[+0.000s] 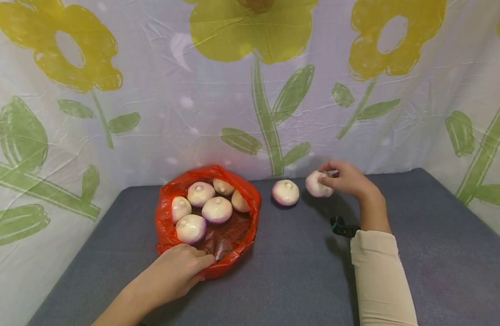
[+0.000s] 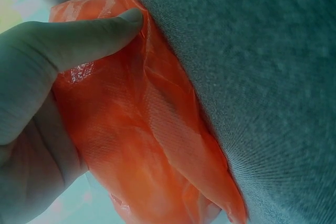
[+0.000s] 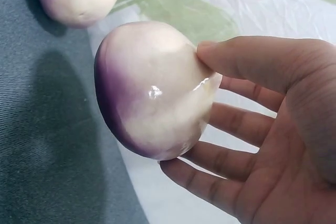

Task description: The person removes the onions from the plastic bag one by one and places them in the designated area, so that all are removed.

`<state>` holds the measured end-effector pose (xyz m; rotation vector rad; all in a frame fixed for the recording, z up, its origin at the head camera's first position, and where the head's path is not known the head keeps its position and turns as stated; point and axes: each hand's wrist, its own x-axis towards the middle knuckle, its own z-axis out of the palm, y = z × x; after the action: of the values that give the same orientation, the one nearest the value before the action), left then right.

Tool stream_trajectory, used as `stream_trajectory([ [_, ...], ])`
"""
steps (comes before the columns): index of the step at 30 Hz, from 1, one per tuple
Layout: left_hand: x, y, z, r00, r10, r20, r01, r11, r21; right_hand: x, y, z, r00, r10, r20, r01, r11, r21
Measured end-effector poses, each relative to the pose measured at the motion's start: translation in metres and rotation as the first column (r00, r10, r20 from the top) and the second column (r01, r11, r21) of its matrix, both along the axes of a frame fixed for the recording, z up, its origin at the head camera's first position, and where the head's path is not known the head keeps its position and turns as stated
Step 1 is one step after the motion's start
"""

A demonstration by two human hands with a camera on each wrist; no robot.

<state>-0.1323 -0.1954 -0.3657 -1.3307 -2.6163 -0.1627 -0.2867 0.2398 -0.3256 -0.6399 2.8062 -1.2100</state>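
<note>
Near the back edge of the table, my right hand (image 1: 345,179) holds a glossy white and purple onion (image 3: 157,90) between thumb and fingertips. Its shadow falls on the cloth in the right wrist view. Just left of it, a second onion (image 1: 286,193) rests on the table. My left hand (image 1: 172,271) pinches the near rim of a red plastic bag (image 1: 250,188), the thumb (image 2: 100,38) lying along its outside. The bag's mouth is spread wide, and several onions (image 1: 217,210) sit inside, mostly toward its left and back.
A dark grey cloth (image 1: 299,280) covers the table. Right behind its back edge hangs a pale sheet (image 1: 160,113) printed with yellow flowers, which also closes in both sides. A dark band (image 1: 343,227) is on the right wrist.
</note>
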Motion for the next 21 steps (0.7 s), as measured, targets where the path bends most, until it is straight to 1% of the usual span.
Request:
stream_trajectory([
  [7, -0.0002, 0.0001, -0.0006, 1.0, -0.002, 0.003, 0.002, 1.0, 0.007, -0.0015, -0.0013, -0.0055, 0.999, -0.011, 0.051, 0.011, 1.0, 0.013],
  [10, -0.0002, 0.0001, -0.0007, 1.0, 0.0, 0.005, 0.0, 1.0, 0.008, -0.0008, -0.0018, -0.0061, 0.997, -0.017, 0.081, 0.017, 1.0, 0.009],
  [16, 0.0001, 0.0, -0.0009, 1.0, 0.004, 0.009, -0.004, 1.0, 0.006, 0.0001, -0.0019, -0.0067, 0.991, -0.037, 0.129, 0.032, 0.999, 0.039],
  [21, 0.0003, 0.0005, -0.001, 1.0, -0.005, -0.004, 0.005, 1.0, 0.01, 0.0002, -0.0023, -0.0051, 0.989, -0.051, 0.14, 0.045, 0.998, 0.049],
])
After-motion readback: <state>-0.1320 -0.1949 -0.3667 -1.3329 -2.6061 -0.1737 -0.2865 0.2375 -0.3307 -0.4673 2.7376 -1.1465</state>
